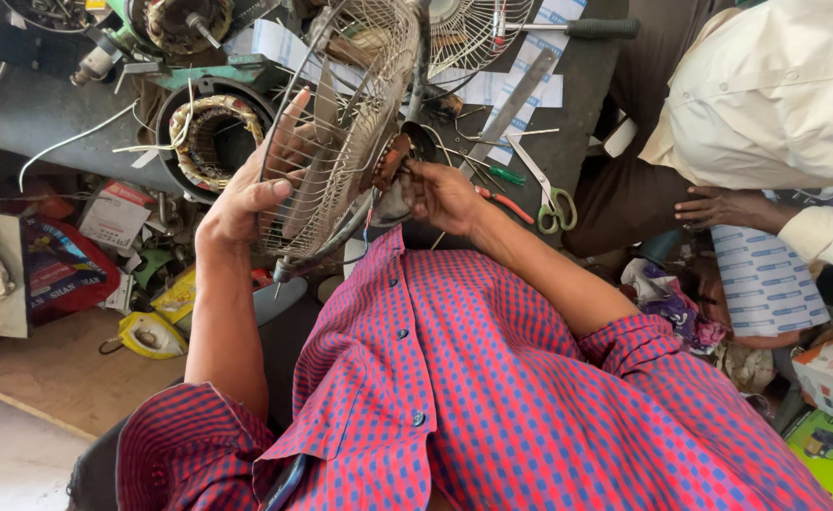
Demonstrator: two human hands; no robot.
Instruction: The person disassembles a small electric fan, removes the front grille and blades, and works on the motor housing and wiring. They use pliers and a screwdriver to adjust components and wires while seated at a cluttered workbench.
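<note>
The left hand (246,194) grips the rim of a wire fan guard (341,132), fingers curled through the mesh, holding it tilted above the table (587,85). The right hand (443,194) is clenched on the fan motor (393,166) at the guard's centre — copper windings show just beside its fingertips. Beyond the right hand lie green-handled scissors (549,203) and a screwdriver (502,173); another person's hand (719,206) rests well apart.

Fan repair workshop: motor windings (216,132), scissors (547,194), cluttered bench (587,85)
</note>
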